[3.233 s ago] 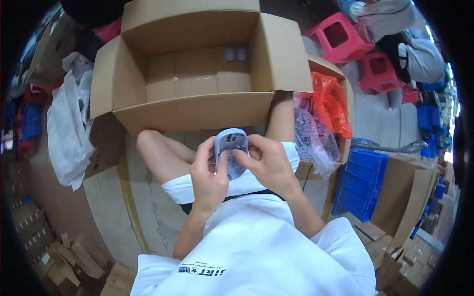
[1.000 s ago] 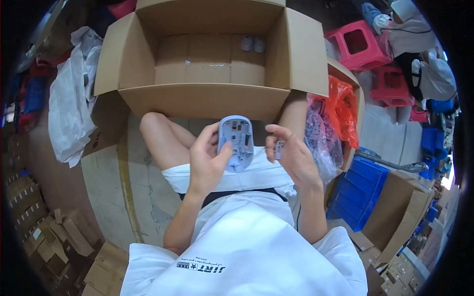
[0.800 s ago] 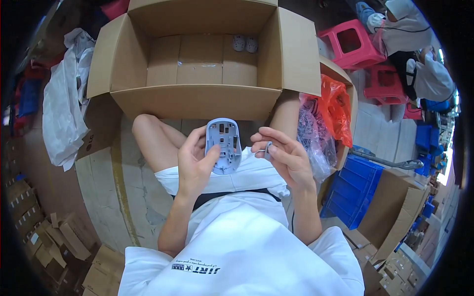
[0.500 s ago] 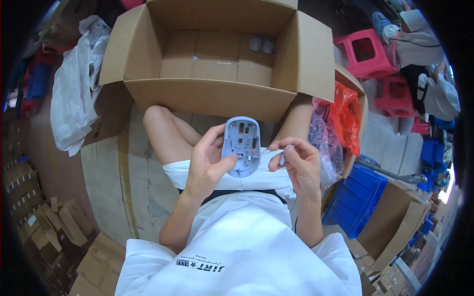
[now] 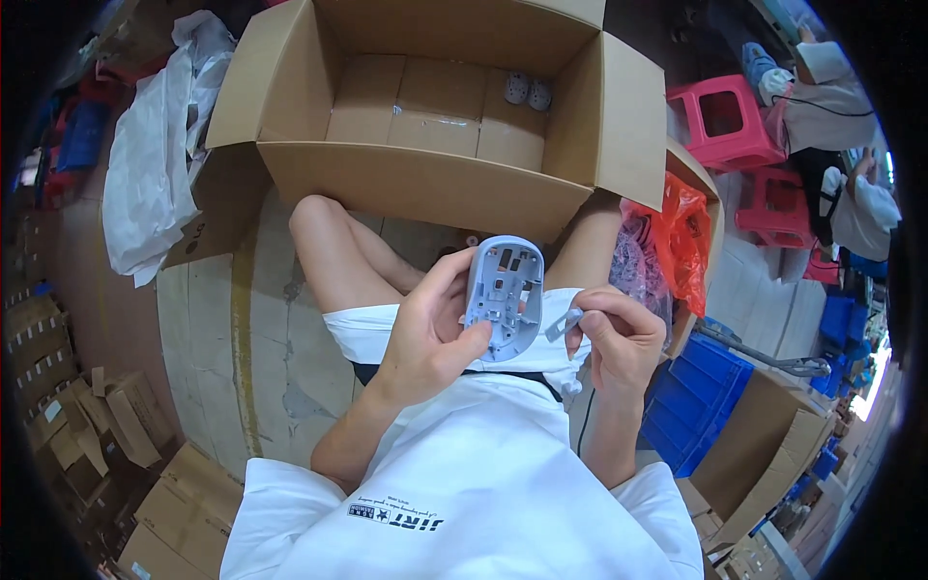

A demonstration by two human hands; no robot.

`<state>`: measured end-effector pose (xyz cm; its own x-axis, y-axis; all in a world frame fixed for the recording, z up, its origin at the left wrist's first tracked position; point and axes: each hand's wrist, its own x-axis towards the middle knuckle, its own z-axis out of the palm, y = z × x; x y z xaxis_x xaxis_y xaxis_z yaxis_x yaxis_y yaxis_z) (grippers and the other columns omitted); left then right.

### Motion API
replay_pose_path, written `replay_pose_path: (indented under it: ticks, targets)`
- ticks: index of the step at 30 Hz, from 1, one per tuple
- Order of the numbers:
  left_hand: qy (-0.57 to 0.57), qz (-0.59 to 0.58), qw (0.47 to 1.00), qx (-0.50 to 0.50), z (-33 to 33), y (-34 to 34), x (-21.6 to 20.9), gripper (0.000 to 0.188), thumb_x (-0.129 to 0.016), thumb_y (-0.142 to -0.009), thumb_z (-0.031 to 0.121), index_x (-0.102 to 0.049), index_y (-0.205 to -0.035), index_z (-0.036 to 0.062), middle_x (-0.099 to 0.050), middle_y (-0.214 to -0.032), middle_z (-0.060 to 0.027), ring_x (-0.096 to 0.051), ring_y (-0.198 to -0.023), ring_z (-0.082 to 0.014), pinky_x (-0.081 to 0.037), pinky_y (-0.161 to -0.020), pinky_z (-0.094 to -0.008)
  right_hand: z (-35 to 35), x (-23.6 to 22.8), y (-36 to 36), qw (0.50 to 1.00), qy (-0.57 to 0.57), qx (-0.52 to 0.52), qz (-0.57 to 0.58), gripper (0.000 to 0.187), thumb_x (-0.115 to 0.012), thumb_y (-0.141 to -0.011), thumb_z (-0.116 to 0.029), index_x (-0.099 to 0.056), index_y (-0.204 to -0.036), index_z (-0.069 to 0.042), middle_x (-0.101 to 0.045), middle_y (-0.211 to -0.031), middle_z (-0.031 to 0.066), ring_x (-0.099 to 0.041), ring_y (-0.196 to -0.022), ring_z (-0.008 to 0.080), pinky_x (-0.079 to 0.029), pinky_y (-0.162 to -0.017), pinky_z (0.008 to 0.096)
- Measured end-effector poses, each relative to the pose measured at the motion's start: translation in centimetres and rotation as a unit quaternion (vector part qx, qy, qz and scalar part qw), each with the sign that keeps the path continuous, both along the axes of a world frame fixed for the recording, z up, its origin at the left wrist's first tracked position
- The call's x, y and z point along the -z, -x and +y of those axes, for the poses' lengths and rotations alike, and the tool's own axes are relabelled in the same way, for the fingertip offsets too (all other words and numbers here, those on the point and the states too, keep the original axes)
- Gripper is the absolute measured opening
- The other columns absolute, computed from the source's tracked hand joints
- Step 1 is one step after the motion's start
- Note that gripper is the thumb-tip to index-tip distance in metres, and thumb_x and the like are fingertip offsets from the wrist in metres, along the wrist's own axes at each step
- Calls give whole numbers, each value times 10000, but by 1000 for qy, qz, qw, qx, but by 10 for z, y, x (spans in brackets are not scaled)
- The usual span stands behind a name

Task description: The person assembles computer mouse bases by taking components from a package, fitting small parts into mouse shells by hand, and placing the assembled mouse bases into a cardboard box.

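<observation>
Above my lap, my left hand point(image 5: 437, 324) grips a pale blue-grey plastic mouse shell point(image 5: 503, 302) by its left side, thumb on the lower edge. The shell's inner face is up, showing slots, posts and ribs. Just to its right, my right hand point(image 5: 619, 333) pinches a small grey plastic piece point(image 5: 564, 325) between thumb and fingers. A narrow gap separates that piece from the shell. In front of my knees stands a large open cardboard box point(image 5: 416, 184), with two small pale shell-like parts point(image 5: 528, 91) on its floor at the right.
Right of my leg, a carton holds red plastic bags point(image 5: 681, 232) and clear wrap. A blue crate point(image 5: 696, 401) lies nearer. Pink stools point(image 5: 727, 124) and another person point(image 5: 831, 106) are at the far right. White sheeting point(image 5: 155, 174) drapes at the left; flattened cartons point(image 5: 184, 517) lie lower left.
Both hands have shifted right in the picture with the mouse shell and small piece. My right fingers have turned, so the grey piece now shows more fully. The view has tilted slightly.
</observation>
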<state>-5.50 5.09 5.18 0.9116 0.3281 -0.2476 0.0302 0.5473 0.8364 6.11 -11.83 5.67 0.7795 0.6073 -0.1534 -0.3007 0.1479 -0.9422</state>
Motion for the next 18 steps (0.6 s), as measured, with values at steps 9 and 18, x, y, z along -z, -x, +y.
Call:
replay_pose_path:
  ticks: [9, 18]
  targets:
    - [-14, 7, 999, 49, 1, 3, -3, 709, -529, -704, -93, -326, -1381, -42, -513, -1237, -207, -555, -1064, -256, -449, -931, -327, 32, -13, 13, 825, 236, -7, -514, 146, -708, -747, 30, -631, -865, -10, -534, -858, 63, -478, -651, 155, -377, -504, 247]
    - [-155, 28, 985, 76, -6, 5, -2, 677, -565, -733, -88, -366, -1375, -14, -526, -1239, -166, -555, -1039, -231, -453, -919, -313, 42, -9, 10, 744, 288, -65, -599, 165, -724, -729, 10, -646, -868, -33, -525, -843, 65, -483, -657, 179, -391, -517, 268]
